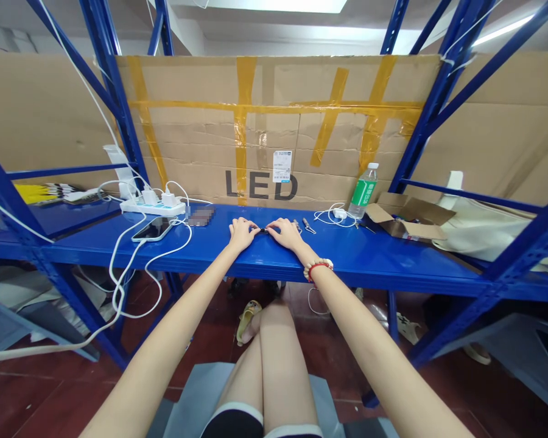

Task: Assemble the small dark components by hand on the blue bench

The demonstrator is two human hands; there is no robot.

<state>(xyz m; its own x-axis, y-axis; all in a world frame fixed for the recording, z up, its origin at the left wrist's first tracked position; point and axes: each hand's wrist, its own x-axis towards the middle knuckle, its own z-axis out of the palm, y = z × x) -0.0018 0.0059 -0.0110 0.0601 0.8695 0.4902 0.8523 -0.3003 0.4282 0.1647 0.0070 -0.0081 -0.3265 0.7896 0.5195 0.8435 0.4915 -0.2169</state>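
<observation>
Both hands rest on the blue metal shelf top (219,246), facing each other at the middle. Between their fingertips lies a small, dark, slim object (263,230), too small for me to name. My left hand (243,233) pinches its left end. My right hand (285,233) has its fingers closed on the right end. Just beyond my right hand are a small metal clasp with a dark end (309,225) and a similar piece (297,225) partly hidden by the fingers.
A white power strip (153,208) with plugs and cables and a phone (153,229) occupy the left. To the right are a coiled white cable (335,216), a green-labelled bottle (364,191) and an open cardboard box (408,222). A cardboard panel (201,152) stands behind.
</observation>
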